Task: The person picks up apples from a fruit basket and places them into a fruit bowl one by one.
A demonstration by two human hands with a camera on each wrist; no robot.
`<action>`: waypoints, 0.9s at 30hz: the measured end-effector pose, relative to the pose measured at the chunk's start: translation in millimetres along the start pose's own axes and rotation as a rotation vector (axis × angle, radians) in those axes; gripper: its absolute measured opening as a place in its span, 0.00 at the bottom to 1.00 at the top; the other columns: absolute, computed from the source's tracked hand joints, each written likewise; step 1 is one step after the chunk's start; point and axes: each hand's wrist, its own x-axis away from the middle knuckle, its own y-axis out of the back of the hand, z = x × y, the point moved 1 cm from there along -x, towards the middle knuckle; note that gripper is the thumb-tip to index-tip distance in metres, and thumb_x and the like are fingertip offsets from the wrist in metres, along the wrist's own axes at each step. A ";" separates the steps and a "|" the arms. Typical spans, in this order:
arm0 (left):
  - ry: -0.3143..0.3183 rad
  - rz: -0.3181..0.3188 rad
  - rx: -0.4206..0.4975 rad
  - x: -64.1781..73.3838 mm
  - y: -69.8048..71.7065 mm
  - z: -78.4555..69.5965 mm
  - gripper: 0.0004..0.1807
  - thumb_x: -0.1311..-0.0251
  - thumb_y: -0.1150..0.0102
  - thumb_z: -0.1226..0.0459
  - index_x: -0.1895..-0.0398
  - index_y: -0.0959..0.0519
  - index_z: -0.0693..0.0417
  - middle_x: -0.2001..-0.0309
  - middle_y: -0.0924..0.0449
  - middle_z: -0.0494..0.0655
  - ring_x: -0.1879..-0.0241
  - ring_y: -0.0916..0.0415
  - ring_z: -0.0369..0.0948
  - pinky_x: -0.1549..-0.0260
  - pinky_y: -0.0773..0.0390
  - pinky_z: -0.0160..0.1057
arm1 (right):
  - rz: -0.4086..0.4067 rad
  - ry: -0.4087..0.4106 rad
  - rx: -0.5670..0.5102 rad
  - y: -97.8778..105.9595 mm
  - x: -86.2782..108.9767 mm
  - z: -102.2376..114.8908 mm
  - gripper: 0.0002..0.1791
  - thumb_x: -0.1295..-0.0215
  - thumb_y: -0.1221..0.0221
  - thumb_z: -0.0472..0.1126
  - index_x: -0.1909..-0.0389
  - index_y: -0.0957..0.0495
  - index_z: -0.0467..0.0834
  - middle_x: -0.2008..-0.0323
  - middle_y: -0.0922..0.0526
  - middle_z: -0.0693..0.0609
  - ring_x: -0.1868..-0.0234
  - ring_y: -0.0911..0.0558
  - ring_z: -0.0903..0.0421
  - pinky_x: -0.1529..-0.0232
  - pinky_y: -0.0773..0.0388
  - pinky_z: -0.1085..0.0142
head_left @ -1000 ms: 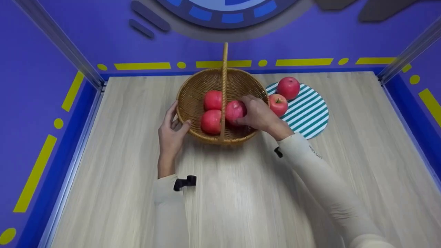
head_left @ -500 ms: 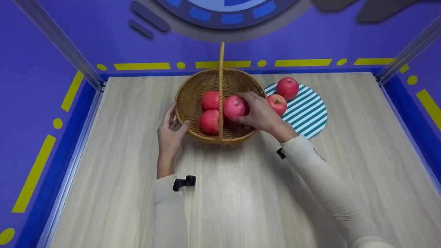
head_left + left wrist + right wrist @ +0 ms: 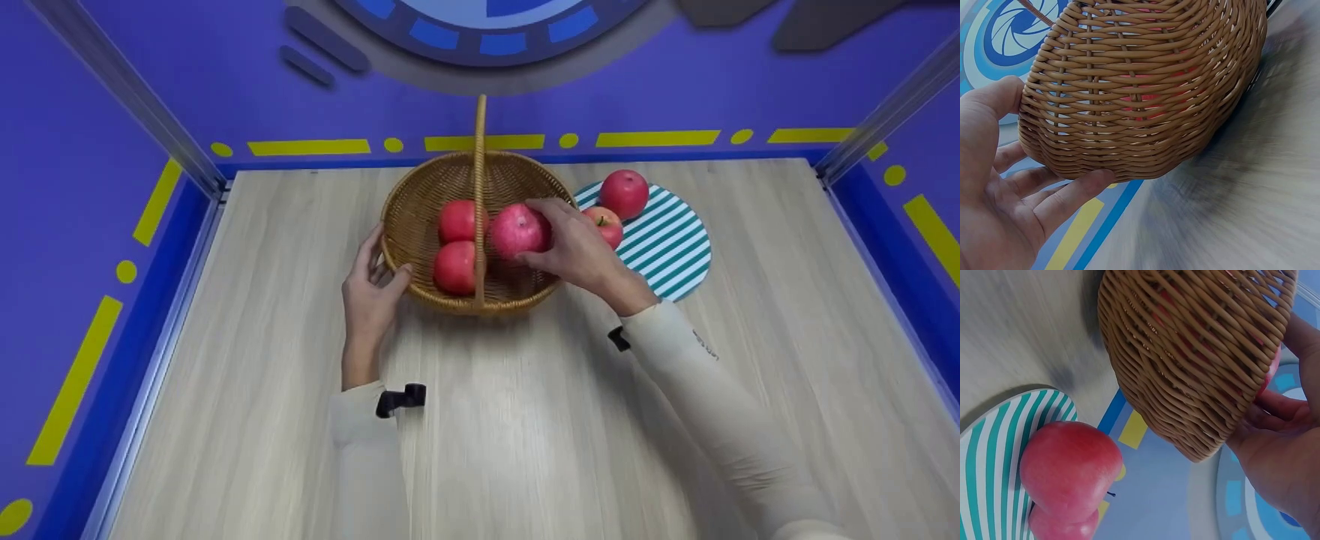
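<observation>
A brown wicker basket (image 3: 411, 214) with a tall arched handle (image 3: 480, 142) stands on the table. My left hand (image 3: 371, 292) grips its left rim, the thumb at the top edge and the fingers along the woven outside (image 3: 1129, 101). Inside, to the left of the handle, lie two red apples, one behind (image 3: 459, 220) and one in front (image 3: 454, 268). My right hand (image 3: 581, 247) reaches over the right rim and holds a pinkish-red apple (image 3: 519, 231) above the basket's right half. In the right wrist view, the basket wall hides most of that apple.
A round green-and-white striped mat (image 3: 667, 247) lies right of the basket. Two more apples sit on it, one at the back (image 3: 624, 194) and one with a stem (image 3: 604, 225) partly behind my right hand. Purple-blue panels (image 3: 645, 97) border the table (image 3: 480, 420).
My right hand has lifted its apple a little from among the others and drawn it slightly to the right. The left hand has kept its grip on the basket.
</observation>
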 end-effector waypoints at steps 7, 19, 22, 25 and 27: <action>0.005 -0.004 0.006 0.0 -0.1 -0.7 0.38 0.34 0.37 0.73 0.20 0.34 0.59 0.22 0.35 0.59 0.25 0.34 0.55 0.29 0.29 0.51 | -0.022 -0.010 -0.029 6.4 5.9 1.1 0.44 0.40 0.21 0.46 0.26 0.30 0.39 0.31 0.26 0.42 0.32 0.26 0.44 0.35 0.21 0.45; -0.004 -0.008 -0.002 0.3 -0.3 -2.3 0.38 0.34 0.37 0.74 0.20 0.34 0.59 0.23 0.34 0.61 0.25 0.34 0.55 0.29 0.29 0.51 | -0.138 -0.005 -0.050 19.5 14.3 -0.9 0.45 0.42 0.20 0.44 0.27 0.29 0.39 0.33 0.23 0.43 0.34 0.23 0.46 0.34 0.22 0.46; 0.001 -0.008 -0.013 0.8 -0.4 -2.0 0.38 0.33 0.37 0.73 0.19 0.34 0.58 0.23 0.34 0.60 0.26 0.33 0.56 0.29 0.30 0.52 | -0.152 -0.026 -0.050 23.4 16.3 -0.1 0.45 0.43 0.19 0.44 0.27 0.29 0.39 0.33 0.23 0.43 0.34 0.24 0.46 0.33 0.23 0.45; 0.007 -0.010 -0.016 0.9 -0.5 -1.8 0.38 0.33 0.36 0.73 0.19 0.34 0.58 0.23 0.34 0.61 0.26 0.33 0.57 0.29 0.30 0.53 | -0.172 -0.042 -0.042 26.5 18.2 -0.7 0.46 0.44 0.19 0.44 0.26 0.29 0.39 0.33 0.23 0.43 0.33 0.24 0.46 0.33 0.23 0.44; 0.010 -0.010 -0.013 0.8 -0.5 -2.0 0.38 0.33 0.36 0.72 0.19 0.34 0.57 0.23 0.34 0.61 0.26 0.33 0.57 0.29 0.30 0.53 | -0.188 -0.047 -0.038 28.5 19.9 -2.0 0.46 0.44 0.19 0.43 0.26 0.29 0.39 0.33 0.23 0.43 0.33 0.24 0.45 0.33 0.23 0.43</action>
